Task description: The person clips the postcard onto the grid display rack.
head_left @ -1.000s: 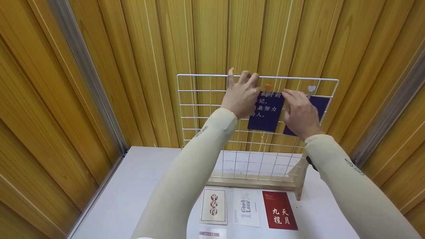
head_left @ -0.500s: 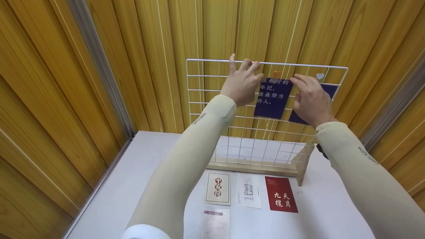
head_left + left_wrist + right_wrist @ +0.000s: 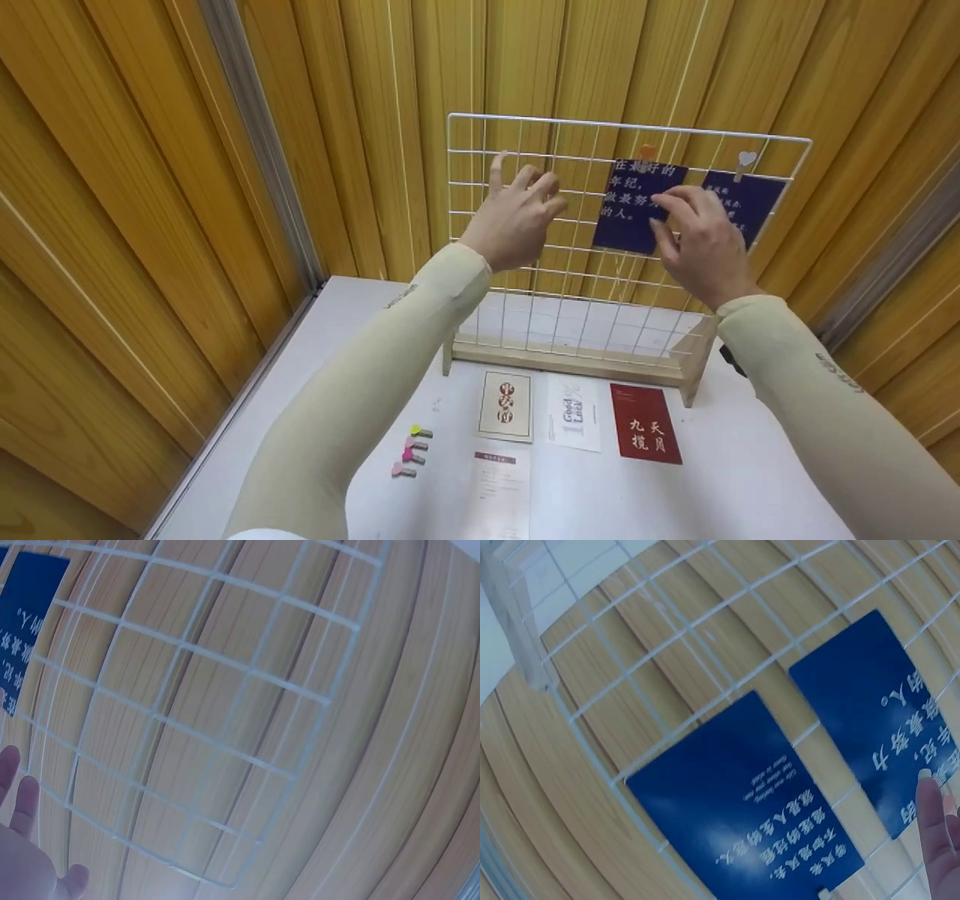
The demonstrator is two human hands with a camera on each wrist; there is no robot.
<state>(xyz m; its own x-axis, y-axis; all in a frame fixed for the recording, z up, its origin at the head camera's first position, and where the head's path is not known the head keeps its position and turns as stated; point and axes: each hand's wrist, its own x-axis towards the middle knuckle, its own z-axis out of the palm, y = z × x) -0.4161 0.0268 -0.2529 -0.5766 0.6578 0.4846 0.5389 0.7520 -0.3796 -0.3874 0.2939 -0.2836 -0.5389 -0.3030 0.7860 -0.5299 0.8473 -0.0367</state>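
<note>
A blue card with white writing [image 3: 630, 225] hangs on the white wire grid [image 3: 525, 247], under an orange clip [image 3: 646, 154]. To its right hangs a second blue card [image 3: 761, 206] under a white heart-topped clip [image 3: 746, 160]. My left hand [image 3: 514, 221] is in front of the grid, left of the first card, fingers loosely bent around nothing. My right hand [image 3: 705, 244] is in front of both cards, covering part of each, with a gap between thumb and fingers. In the right wrist view both blue cards show, and a fingertip [image 3: 930, 817] appears by the first one.
On the white table [image 3: 600, 502] lie a cream card [image 3: 506, 424], a white "Good Luck" card [image 3: 574, 431], a red card [image 3: 645, 424] and a pale printed card [image 3: 499, 495]. Several small coloured clips [image 3: 412, 455] lie to the left. A wooden base [image 3: 570, 360] carries the grid.
Both hands have come away from the first blue card, the left moving left and down, the right moving down. The head view has shifted, bringing the clips on the table into sight.
</note>
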